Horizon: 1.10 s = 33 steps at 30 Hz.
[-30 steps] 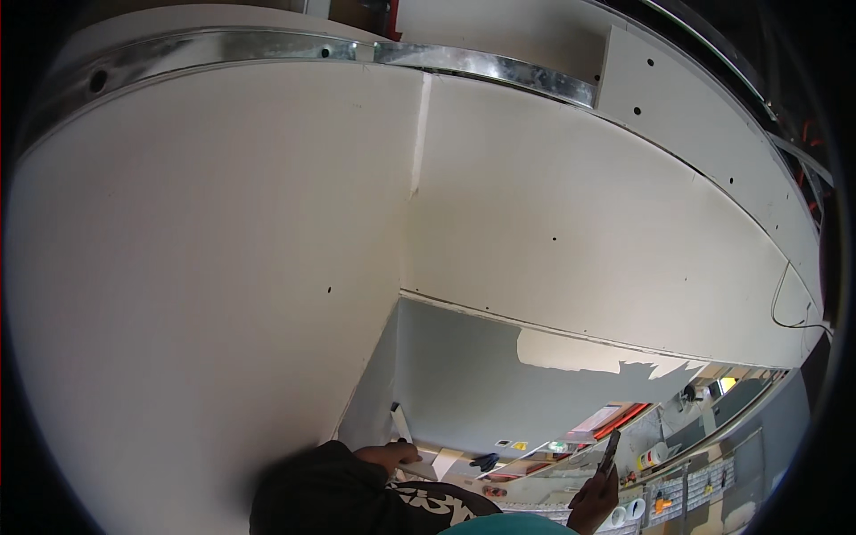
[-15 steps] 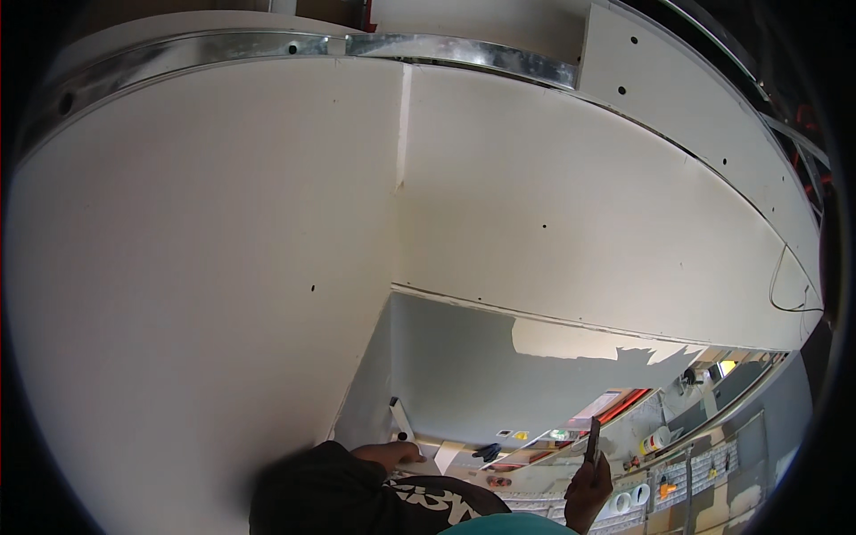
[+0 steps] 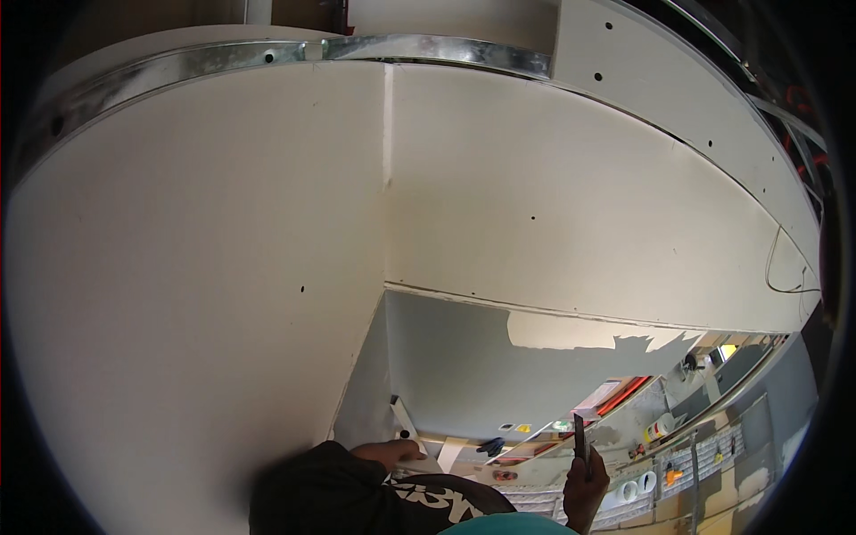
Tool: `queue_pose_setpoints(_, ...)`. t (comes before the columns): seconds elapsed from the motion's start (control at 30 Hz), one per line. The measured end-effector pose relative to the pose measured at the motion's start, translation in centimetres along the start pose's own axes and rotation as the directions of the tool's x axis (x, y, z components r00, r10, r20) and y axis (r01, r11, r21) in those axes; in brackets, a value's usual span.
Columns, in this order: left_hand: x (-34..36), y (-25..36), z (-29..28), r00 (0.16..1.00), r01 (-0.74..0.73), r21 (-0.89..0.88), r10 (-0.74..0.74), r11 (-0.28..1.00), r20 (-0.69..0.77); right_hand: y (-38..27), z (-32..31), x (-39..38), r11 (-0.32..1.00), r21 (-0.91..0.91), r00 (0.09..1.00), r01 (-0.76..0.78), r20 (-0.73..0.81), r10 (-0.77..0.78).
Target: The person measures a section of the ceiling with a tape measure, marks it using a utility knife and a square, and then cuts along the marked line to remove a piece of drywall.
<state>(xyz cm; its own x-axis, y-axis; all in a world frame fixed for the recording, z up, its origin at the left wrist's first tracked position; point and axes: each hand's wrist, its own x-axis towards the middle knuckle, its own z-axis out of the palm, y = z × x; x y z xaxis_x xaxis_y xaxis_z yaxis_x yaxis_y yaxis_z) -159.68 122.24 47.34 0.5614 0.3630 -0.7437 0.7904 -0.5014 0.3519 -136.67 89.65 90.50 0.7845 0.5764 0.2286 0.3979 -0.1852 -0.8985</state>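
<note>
At the lower right my right hand (image 3: 585,489) is closed around what looks like a putty knife (image 3: 580,437), held upright with its dark, narrow blade nearly edge-on. My left hand (image 3: 390,453) reaches out of a dark sleeve (image 3: 312,490) at the lower middle. Its fingers are curled beside a pale, flat-edged thing (image 3: 428,465), mostly hidden behind the sleeve, whose kind I cannot make out. Above both hands spread large white boards (image 3: 526,178), meeting at a corner joint (image 3: 388,125). The putty knife is apart from them.
A metal track (image 3: 437,52) runs along the boards' top edge. Below them stands a grey-blue wall (image 3: 455,357) with a ragged pale patch (image 3: 562,332). Far below are a white bucket (image 3: 660,427), dark gloves (image 3: 490,447) and an orange tool (image 3: 672,477). A loose wire (image 3: 772,275) hangs at right.
The view has shifted slightly, so the boards appear a little further left. My right hand has tilted the putty knife slightly to the left. My left hand has hardly moved.
</note>
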Motion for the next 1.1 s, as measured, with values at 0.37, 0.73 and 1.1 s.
queue_pose_setpoints(0.37,0.0,-0.9,1.5,0.977,-0.082,-0.230,0.033,0.970,-0.209,-1.2,-1.1,-1.9,0.990,-0.138,1.000,-0.023,0.006,0.024)
queue_pose_setpoints(0.73,-6.4,6.2,-2.4,0.885,0.059,-0.295,-0.186,0.954,-0.426,0.0,-2.9,-5.3,0.979,-0.022,0.979,-0.203,-0.017,0.203)
queue_pose_setpoints(1.1,-3.5,10.6,-5.7,0.847,-0.044,-0.131,-0.033,0.990,-0.530,-0.6,-4.0,-7.0,0.970,0.025,0.955,-0.243,-0.166,0.244)
